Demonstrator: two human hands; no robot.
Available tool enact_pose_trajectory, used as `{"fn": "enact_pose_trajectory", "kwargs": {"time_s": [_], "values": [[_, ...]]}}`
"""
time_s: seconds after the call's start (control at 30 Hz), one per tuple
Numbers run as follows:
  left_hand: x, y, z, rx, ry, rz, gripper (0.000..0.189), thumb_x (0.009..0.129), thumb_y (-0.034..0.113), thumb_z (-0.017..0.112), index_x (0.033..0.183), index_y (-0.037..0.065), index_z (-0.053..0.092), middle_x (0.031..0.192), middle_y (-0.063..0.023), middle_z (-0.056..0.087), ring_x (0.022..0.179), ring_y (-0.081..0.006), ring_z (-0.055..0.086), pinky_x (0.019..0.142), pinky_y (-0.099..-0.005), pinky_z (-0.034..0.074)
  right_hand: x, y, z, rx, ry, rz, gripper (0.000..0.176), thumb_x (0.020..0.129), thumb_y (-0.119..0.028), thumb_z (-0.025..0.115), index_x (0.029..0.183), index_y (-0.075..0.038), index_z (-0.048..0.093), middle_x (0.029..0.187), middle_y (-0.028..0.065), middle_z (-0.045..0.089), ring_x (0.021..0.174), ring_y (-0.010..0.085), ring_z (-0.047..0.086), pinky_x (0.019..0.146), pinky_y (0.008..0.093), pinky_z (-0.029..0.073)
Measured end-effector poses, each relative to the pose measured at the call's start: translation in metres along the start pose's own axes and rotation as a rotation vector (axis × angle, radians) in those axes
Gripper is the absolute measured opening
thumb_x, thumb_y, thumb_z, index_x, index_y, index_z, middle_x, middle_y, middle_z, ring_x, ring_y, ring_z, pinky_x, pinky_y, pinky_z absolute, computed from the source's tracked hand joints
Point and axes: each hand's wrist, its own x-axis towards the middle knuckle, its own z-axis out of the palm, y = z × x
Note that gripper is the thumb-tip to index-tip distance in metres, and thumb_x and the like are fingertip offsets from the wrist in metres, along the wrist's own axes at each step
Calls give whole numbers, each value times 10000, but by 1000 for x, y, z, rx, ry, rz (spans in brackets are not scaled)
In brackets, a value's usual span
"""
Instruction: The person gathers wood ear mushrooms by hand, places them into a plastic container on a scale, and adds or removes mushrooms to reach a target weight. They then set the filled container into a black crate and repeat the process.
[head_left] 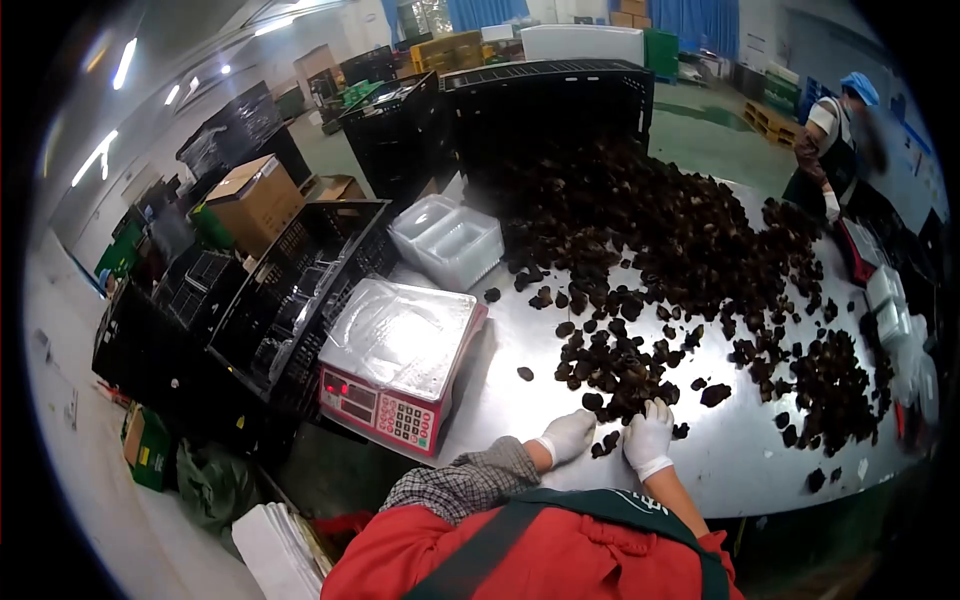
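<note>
A wide heap of dark brown, lumpy, mushroom-like pieces (640, 215) covers much of the metal table (510, 420). My left hand (567, 437), in a white glove, rests low at the near edge of a smaller cluster of these pieces (610, 365). Its fingers are drawn together, with a dark piece (592, 402) right at the fingertips; what they hold is hidden. To its right, my right hand (650, 438), also gloved in white, lies against the cluster with its fingers extended over the nearest pieces. A few loose pieces (605, 446) lie between the hands.
A red and white digital scale (400, 345) with a clear plastic-covered pan stands left, beside stacked white trays (447, 240). Black crates (300, 290) flank the table's left side. Another pile (835, 390) lies right. A person in a blue cap (835, 140) stands at the far right.
</note>
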Motion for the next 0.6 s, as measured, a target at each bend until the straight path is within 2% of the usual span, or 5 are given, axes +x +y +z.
{"fn": "enact_pose_trajectory", "kwargs": {"time_s": [0.1, 0.37, 0.43, 0.47, 0.6], "values": [[-10, 5, -9, -301, 151, -98, 185, 909, 137, 471, 975, 19, 597, 871, -190, 632, 778, -318, 622, 731, -377, 491, -2, 3, 2, -17, 26, -8, 197, 663, -153, 636, 760, 17, 654, 1127, 201, 569, 1173, 372, 442, 1008, 498, 326], [-2, 38, 22, -408, 250, 314, 157, 889, 168, 547, 978, 49, 596, 946, -134, 575, 879, -324, 580, 756, -385, 481, -15, 32, -107, 228, 255, 77, 57, 730, -47, 602, 778, -26, 578, 1093, 229, 570, 1066, 398, 511, 942, 468, 393], [3, 49, 40, -258, 111, 420, 142, 862, 116, 549, 979, 47, 589, 972, -117, 550, 869, -307, 570, 780, -394, 473, -56, 83, -134, 233, 196, 283, 65, 738, -55, 600, 787, -18, 576, 1062, 235, 577, 1023, 402, 525, 915, 462, 413], [13, 41, 52, -59, 174, 632, 130, 823, 102, 565, 930, 35, 595, 928, -128, 559, 865, -308, 574, 778, -400, 473, -74, 107, -142, 93, 116, 387, 69, 743, -59, 598, 796, -17, 580, 1059, 233, 583, 1010, 402, 531, 902, 463, 421], [15, 1, 72, 49, 323, 741, 87, 662, 52, 585, 744, 42, 559, 870, -135, 550, 825, -327, 525, 736, -453, 425, -177, 148, -195, -294, -75, 743, 71, 756, -66, 589, 812, -28, 611, 1053, 207, 608, 978, 392, 555, 849, 477, 449]]}}
